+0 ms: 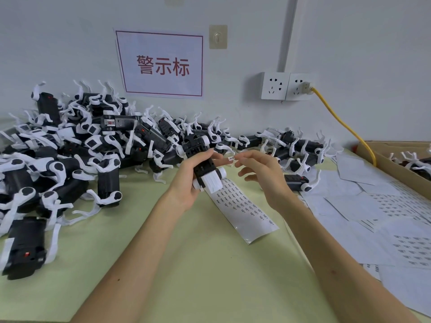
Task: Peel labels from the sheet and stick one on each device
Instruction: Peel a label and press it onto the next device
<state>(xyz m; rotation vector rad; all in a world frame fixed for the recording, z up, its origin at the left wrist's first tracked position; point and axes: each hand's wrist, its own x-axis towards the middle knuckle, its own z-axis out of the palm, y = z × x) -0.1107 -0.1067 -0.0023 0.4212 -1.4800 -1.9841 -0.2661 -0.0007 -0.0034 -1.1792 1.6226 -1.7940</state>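
My left hand (194, 174) grips a black and white device (205, 164) and holds it above the green table. My right hand (258, 170) pinches a small white label (231, 158) at its fingertips, just right of the device and close to my left fingertips. Under both hands lies the label sheet (245, 210), a long white strip with rows of small printed labels, running toward the lower right.
A big heap of black and white devices (81, 155) covers the left and back of the table. One device (297, 183) lies right of my right hand. Used backing sheets (373, 217) litter the right side. A cardboard box (401, 169) holds devices. A yellow cable (345, 127) hangs from wall sockets.
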